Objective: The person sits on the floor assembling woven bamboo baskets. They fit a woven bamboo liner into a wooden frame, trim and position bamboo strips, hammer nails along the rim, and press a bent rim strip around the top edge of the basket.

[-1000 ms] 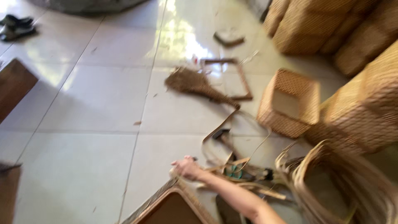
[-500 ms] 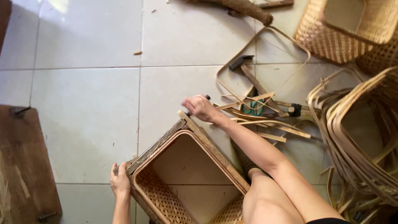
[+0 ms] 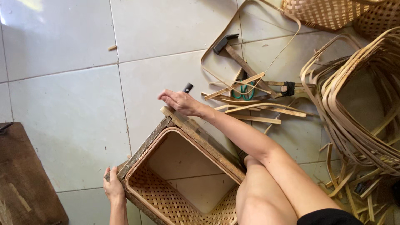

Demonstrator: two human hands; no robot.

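A square woven bamboo basket [image 3: 166, 200] with a dark wooden rim lies open on the tiled floor in front of me. My left hand [image 3: 113, 188] grips the rim's near-left corner. My right hand [image 3: 180, 101] is curled over the far corner of the rim, where a loose strip end sticks out. A small dark tool handle [image 3: 188, 87] shows just beyond its knuckles; I cannot tell whether the hand holds it. My bare knee [image 3: 260, 196] rests against the basket's right side.
A hammer [image 3: 227, 45], green-handled scissors [image 3: 243, 92] and loose bamboo strips [image 3: 258, 111] lie beyond my right hand. Bent bamboo hoops [image 3: 358, 104] are piled at the right, woven baskets [image 3: 325, 14] at the top right. A dark wooden board [image 3: 25, 179] lies at the left.
The view has swung down from the room to the basket. My left hand has come into view on the near corner. My right hand stays on the far corner.
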